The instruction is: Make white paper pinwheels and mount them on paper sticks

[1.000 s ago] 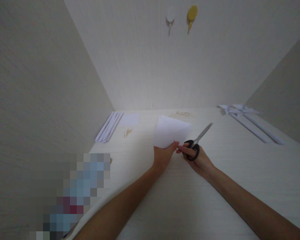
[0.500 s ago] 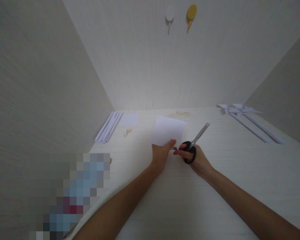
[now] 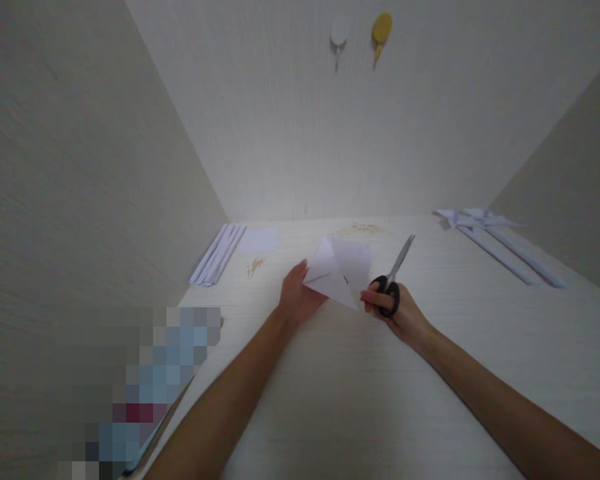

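We hold the folded white paper (image 3: 341, 270) up over the pale surface (image 3: 360, 400), our left hand (image 3: 297, 297) curled under its left edge, fingers closed on the sheet. Our right hand (image 3: 397, 310) grips the black-handled scissors (image 3: 393, 283), fingers through the loops, blades shut and pointing away, just beside the paper's right corner.
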`<state>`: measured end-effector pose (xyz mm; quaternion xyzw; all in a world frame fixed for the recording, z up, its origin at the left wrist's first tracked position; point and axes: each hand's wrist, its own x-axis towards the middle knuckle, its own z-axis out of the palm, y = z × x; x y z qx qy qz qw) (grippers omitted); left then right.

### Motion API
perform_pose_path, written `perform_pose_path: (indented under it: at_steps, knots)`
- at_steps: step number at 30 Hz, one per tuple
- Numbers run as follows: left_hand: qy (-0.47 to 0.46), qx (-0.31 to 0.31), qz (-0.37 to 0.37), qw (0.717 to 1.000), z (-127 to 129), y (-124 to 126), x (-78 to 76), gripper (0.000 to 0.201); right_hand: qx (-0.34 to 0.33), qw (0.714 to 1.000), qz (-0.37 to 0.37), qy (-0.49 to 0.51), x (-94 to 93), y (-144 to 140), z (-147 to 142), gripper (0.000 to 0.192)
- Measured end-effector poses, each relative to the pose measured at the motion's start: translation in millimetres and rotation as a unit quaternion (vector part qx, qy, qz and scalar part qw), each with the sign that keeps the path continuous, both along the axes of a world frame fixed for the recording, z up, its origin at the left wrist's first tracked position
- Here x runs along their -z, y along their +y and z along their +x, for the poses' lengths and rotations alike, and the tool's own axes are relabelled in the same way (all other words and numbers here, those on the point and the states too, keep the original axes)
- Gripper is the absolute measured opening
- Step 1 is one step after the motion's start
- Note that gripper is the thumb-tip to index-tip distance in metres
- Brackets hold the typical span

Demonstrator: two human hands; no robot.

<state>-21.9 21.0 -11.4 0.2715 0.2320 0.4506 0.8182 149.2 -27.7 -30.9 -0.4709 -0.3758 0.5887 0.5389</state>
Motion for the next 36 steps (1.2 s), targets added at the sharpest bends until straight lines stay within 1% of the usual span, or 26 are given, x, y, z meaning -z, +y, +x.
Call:
perform_pose_path:
  at_steps: [1,3,7,8,11,14,17,19,20,23,26,29,32,34,36]
  knots:
    - [0.004,0.025,-0.001,1.0,-5,3,-0.9,0.039,-0.003,1.0,-0.006,0.01,-0.2,1,2,0.021]
    - [0.026,0.039,0.003,0.999,-10,8,-1.1,0.039,0.002,1.0,-0.011,0.029,-0.7,2,5,0.021]
    - [0.086,0.018,0.022,0.996,-3,7,2.6,0.019,0.011,0.998,-0.002,0.058,-1.4,3,8,0.021]
    - [0.103,0.011,0.027,0.994,0,6,3.6,0.019,0.007,0.998,0.0,0.063,-1.6,3,8,0.021]
    - [0.167,0.003,0.048,0.985,6,2,4.5,0.025,-0.015,0.997,0.006,0.069,-2.4,3,9,0.021]
    - [0.19,0.007,0.066,0.98,7,0,2.8,0.034,-0.035,0.998,0.002,0.058,-3.4,3,9,0.02]
    - [0.195,-0.003,0.077,0.978,9,-1,2.4,0.036,-0.013,0.998,0.003,0.062,-4.4,3,8,0.019]
    - [0.197,-0.034,0.077,0.977,14,-2,3.8,0.035,0.026,0.996,0.024,0.082,-4.6,4,6,0.02]
    - [0.199,-0.063,0.072,0.975,17,-2,4.6,0.036,0.048,0.994,0.037,0.092,-4.6,4,5,0.021]
    - [0.203,-0.179,0.035,0.962,27,-5,4.6,0.033,0.098,0.988,0.064,0.101,-3.8,5,1,0.023]
    - [0.169,-0.252,-0.016,0.953,37,-11,-0.4,0.028,0.119,0.989,0.071,0.051,-2.6,2,-5,0.022]
    - [0.117,-0.288,-0.052,0.949,45,-18,-6.5,0.024,0.107,0.988,0.086,-0.066,-2.6,-2,-10,0.023]
    - [0.089,-0.286,-0.048,0.953,49,-24,-8.4,0.021,0.052,0.977,0.091,-0.185,-4.0,-6,-14,0.026]
    - [0.092,-0.276,-0.037,0.956,51,-27,-6.7,0.023,0.024,0.972,0.092,-0.216,-4.5,-7,-15,0.027]
    - [0.104,-0.267,-0.024,0.958,51,-28,-3.0,0.022,0.017,0.971,0.096,-0.218,-4.1,-7,-15,0.028]
